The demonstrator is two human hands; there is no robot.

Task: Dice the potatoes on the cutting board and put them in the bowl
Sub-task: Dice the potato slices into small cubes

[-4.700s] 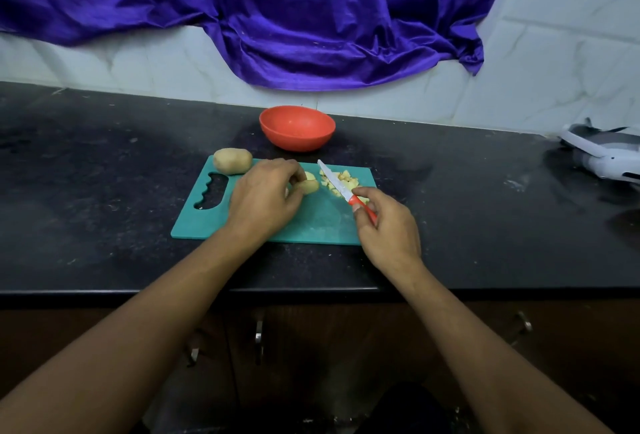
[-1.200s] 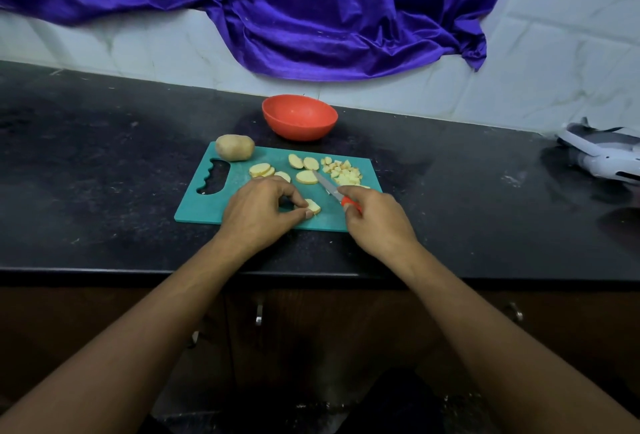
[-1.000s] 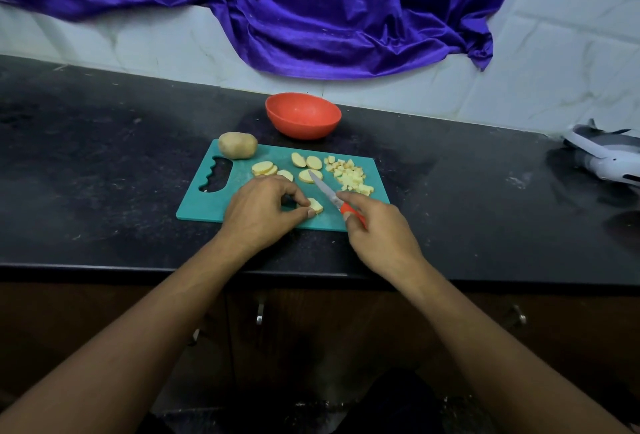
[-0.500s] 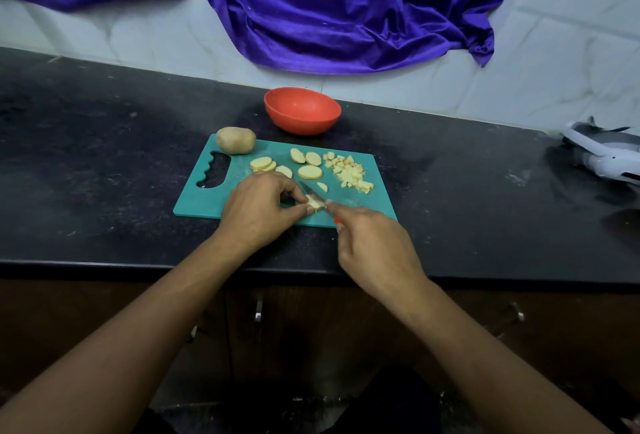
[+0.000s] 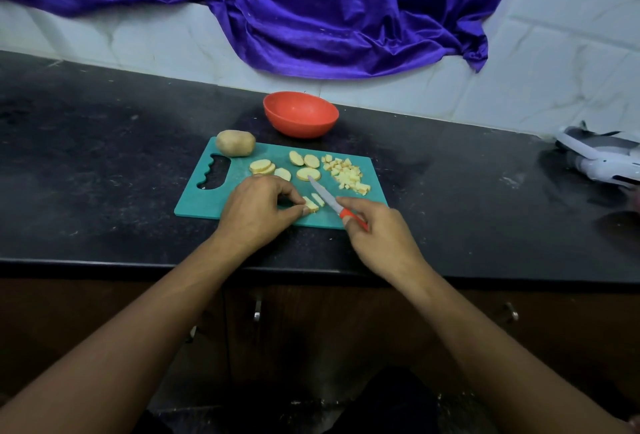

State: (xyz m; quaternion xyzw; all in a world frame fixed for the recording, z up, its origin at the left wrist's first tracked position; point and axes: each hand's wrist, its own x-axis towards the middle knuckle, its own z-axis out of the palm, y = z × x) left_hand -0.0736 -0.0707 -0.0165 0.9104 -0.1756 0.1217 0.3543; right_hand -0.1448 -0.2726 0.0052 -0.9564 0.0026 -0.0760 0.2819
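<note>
Two bare hands work at the near edge of the teal plastic cutting board (image 5: 221, 198): the left hand (image 5: 258, 213) pinches a pale potato strip (image 5: 310, 204), the right hand (image 5: 379, 237) grips an orange-handled knife (image 5: 332, 202). Round slices (image 5: 307, 173) lie mid-board, diced cubes (image 5: 348, 175) toward the right edge, a whole potato (image 5: 235, 143) at the far left corner, the orange bowl (image 5: 300, 114) beyond.

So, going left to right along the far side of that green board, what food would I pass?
Whole potato → stacked slices → loose round slices → pile of diced potato, all on the cutting board.
</note>
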